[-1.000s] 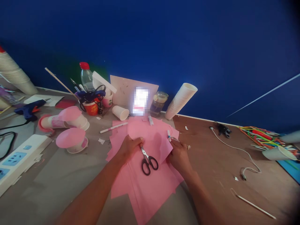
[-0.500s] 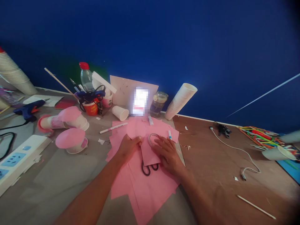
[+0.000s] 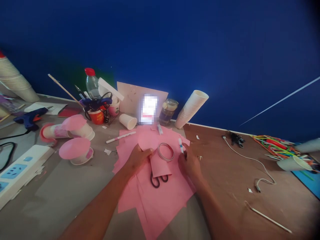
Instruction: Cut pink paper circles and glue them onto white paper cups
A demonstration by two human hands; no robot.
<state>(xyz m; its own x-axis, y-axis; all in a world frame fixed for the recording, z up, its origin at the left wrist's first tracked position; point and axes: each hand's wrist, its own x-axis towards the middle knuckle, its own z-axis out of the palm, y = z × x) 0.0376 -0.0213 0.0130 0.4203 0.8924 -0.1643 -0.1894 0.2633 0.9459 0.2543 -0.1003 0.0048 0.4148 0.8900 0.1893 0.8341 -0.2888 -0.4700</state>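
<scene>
Pink paper: Big pink sheets [image 3: 155,206] lie in a messy pile on the table [image 3: 62,200]. A small pink piece [image 3: 161,170] lies on top, over the scissors [image 3: 155,187]. Only the black handles poke out.

Ring: A thin round ring [image 3: 163,158] sits at the top of the small pink piece.

Left hand: The left hand [image 3: 137,158] is on the pile, thumb and fingers close together by the small piece's left edge. I cannot tell if it pinches the paper or just pushes down.

Right hand: The right hand [image 3: 190,163] is bent and narrow, right by a white stick [image 3: 180,146] with a blue band. I cannot tell if it has hold of it.

What just changed: A moment ago the right hand lay flat on the small piece and the ring. Now it is off both, so the whole ring shows and the right hand is not needed there.

Words to read: The phone [image 3: 148,110] is blurred out. The red cup [image 3: 96,117] has yellow marks, too small to read. I can read no brand names.
</scene>
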